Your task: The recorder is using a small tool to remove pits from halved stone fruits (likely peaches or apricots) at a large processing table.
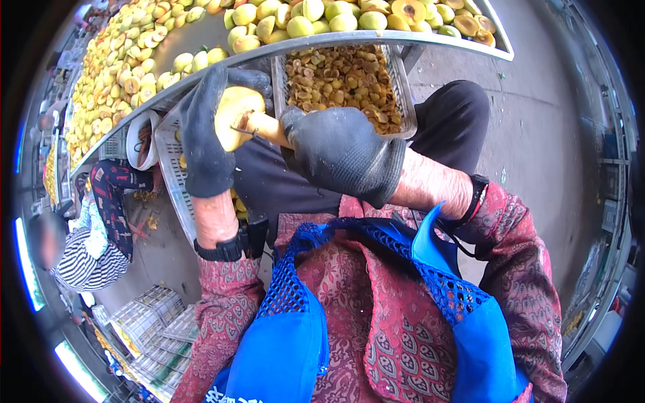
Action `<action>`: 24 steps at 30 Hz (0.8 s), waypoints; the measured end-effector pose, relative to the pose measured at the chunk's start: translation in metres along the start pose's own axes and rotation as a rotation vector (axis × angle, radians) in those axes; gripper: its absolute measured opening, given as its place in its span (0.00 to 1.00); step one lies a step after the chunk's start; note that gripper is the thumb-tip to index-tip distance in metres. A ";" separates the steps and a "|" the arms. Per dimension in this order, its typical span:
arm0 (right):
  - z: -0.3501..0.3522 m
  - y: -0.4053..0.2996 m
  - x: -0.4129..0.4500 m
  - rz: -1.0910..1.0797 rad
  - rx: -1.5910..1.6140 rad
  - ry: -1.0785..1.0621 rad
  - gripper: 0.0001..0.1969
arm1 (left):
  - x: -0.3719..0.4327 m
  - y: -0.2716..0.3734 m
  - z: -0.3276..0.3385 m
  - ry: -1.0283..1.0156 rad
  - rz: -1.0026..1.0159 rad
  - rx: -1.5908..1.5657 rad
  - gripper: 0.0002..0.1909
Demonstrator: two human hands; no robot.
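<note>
Both my hands wear dark work gloves. My left hand [205, 136] is closed around a yellow peach piece [237, 106], its fingers curled over the far side. In my right hand [342, 151] is a hand tool with a pale, wood-like handle [269, 130]. A thin, dark, curved metal blade [244, 131] at the tool's end meets the lower part of the peach. How deep it sits in the flesh is hidden. Below and beyond my hands, a plastic crate [407, 101] contains many brown-yellow peach stones or scraps.
A metal-rimmed table [393, 36] bears many whole and halved peaches. Under my left forearm is another slotted crate [176, 166] with yellow pieces. A white bucket [151, 160] holds tools at left. One person [95, 242] sits further left, near stacked crates [151, 312].
</note>
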State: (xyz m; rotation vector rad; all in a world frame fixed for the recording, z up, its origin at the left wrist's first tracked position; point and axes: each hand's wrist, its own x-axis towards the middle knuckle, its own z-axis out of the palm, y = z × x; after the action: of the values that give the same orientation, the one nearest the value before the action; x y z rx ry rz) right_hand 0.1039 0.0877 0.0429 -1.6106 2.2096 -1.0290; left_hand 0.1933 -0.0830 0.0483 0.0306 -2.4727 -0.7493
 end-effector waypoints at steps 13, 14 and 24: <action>0.023 0.008 -0.013 0.125 0.253 -0.092 0.13 | -0.002 0.022 0.025 0.306 -0.218 -0.065 0.19; 0.022 0.009 -0.012 0.143 0.452 -0.142 0.14 | -0.002 0.015 0.025 0.358 -0.382 -0.453 0.17; 0.038 0.008 -0.006 0.130 0.618 0.003 0.08 | 0.004 -0.008 0.042 0.545 -0.570 -0.658 0.17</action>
State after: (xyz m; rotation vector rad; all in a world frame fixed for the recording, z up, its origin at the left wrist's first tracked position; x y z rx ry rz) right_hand 0.1212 0.0792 0.0084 -1.1692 1.7150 -1.4787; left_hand 0.1677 -0.0692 0.0172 0.6221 -1.6109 -1.5238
